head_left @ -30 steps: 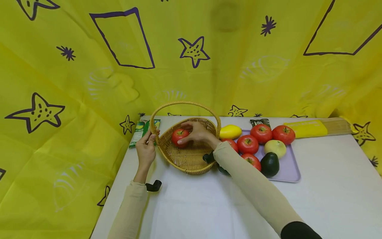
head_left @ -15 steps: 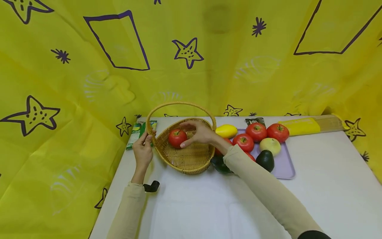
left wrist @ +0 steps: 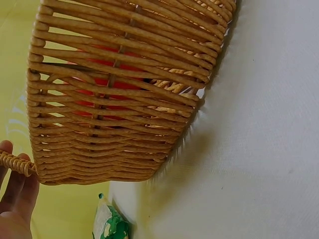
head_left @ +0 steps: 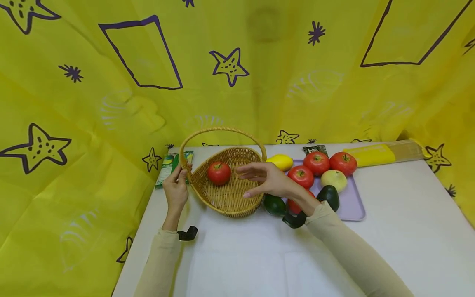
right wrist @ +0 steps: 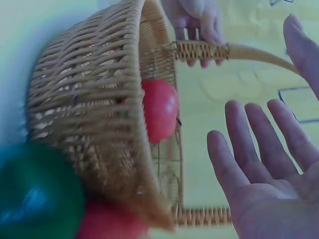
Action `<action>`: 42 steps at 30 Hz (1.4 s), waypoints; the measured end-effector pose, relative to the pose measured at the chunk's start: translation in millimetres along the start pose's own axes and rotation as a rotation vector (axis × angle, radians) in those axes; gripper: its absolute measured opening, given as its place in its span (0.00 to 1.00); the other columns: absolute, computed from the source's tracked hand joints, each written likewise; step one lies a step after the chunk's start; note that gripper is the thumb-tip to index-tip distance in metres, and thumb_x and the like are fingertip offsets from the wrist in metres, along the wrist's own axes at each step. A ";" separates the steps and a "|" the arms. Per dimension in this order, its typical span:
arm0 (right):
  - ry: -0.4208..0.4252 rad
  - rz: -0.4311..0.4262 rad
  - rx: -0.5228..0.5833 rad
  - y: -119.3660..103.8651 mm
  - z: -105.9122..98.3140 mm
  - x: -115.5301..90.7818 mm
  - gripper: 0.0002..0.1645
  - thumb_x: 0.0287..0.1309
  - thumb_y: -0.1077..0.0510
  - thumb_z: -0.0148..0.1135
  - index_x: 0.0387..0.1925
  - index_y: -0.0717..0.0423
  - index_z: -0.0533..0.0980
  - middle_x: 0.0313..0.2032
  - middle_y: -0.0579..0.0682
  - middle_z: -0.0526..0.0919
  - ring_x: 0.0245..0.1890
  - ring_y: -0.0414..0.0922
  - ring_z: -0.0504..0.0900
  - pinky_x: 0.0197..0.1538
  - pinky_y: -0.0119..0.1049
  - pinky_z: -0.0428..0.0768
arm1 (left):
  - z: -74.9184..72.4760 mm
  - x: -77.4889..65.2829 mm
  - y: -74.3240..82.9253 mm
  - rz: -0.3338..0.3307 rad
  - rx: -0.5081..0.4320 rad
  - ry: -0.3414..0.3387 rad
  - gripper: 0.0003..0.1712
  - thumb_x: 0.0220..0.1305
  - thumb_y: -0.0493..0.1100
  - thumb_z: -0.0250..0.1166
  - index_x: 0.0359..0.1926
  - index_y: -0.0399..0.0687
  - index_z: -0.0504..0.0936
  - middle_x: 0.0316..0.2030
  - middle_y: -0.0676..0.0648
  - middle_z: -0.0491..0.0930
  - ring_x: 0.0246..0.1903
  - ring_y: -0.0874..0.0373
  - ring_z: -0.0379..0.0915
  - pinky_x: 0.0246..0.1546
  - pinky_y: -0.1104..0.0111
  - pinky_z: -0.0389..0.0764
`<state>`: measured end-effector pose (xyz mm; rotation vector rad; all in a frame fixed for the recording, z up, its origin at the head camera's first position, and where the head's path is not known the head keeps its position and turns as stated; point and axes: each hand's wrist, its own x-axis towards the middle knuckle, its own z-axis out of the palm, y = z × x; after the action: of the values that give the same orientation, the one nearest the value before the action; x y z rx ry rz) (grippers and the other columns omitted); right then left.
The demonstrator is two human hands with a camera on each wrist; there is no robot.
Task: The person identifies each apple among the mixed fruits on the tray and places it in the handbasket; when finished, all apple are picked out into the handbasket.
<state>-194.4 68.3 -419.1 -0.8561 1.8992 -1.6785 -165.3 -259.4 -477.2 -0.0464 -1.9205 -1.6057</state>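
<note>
A wicker basket (head_left: 233,202) with a tall arched handle stands on the table, one red tomato (head_left: 219,173) lying in its left part. My left hand (head_left: 176,190) grips the foot of the handle at the basket's left end; in the left wrist view its fingers (left wrist: 26,196) curl round the wound cane. Over the basket's right side hangs my right hand (head_left: 272,180), fingers spread and holding nothing. The right wrist view shows its bare palm (right wrist: 274,204) beside the basket. Through the weave in the left wrist view, the tomato shows as red patches.
Right of the basket is a lilac tray (head_left: 356,208) with several red tomatoes (head_left: 316,163), a pale round onion-like vegetable (head_left: 334,180) and a dark green avocado (head_left: 328,197). Another avocado (head_left: 274,205) and a yellow mango-like fruit (head_left: 281,162) lie nearby. Packets (head_left: 165,169) and a noodle bundle (head_left: 386,152) sit behind.
My right hand has let go of the tomato, leaving it in the basket, and has drawn back to the right with fingers opened. The left hand keeps its grip on the handle.
</note>
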 end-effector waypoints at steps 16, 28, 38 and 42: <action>0.207 0.012 -0.173 20.0 -63.9 -90.8 0.45 0.53 0.64 0.82 0.72 0.59 0.73 0.70 0.64 0.78 0.69 0.61 0.78 0.70 0.46 0.80 | -3.7 0.7 0.6 -0.033 0.019 0.041 0.21 0.77 0.34 0.62 0.66 0.34 0.81 0.50 0.32 0.88 0.52 0.58 0.88 0.54 0.78 0.84; 0.268 0.027 -0.375 36.6 -67.7 -127.2 0.50 0.48 0.58 0.87 0.72 0.57 0.74 0.70 0.57 0.79 0.69 0.59 0.77 0.71 0.26 0.74 | 0.6 1.4 0.3 -0.007 -0.006 0.036 0.20 0.77 0.34 0.61 0.65 0.34 0.82 0.50 0.28 0.88 0.49 0.68 0.87 0.55 0.79 0.84; 0.351 -0.053 -0.748 47.2 -54.7 -140.9 0.57 0.30 0.47 0.94 0.68 0.54 0.79 0.61 0.52 0.86 0.55 0.52 0.82 0.58 0.52 0.84 | 2.7 0.2 0.1 -0.019 -0.020 0.025 0.20 0.77 0.33 0.61 0.66 0.33 0.81 0.51 0.24 0.85 0.50 0.69 0.86 0.55 0.78 0.84; 0.357 -0.037 -0.781 50.7 -49.5 -142.7 0.56 0.29 0.51 0.95 0.66 0.53 0.80 0.61 0.53 0.86 0.54 0.50 0.82 0.55 0.56 0.85 | 2.9 -0.7 -0.7 -0.029 -0.009 0.027 0.20 0.77 0.34 0.61 0.66 0.35 0.81 0.51 0.27 0.86 0.50 0.69 0.86 0.55 0.79 0.83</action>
<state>-136.7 207.7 -470.5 -0.8922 2.8776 -1.1317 -166.2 -256.8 -478.3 -0.0011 -1.9015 -1.6256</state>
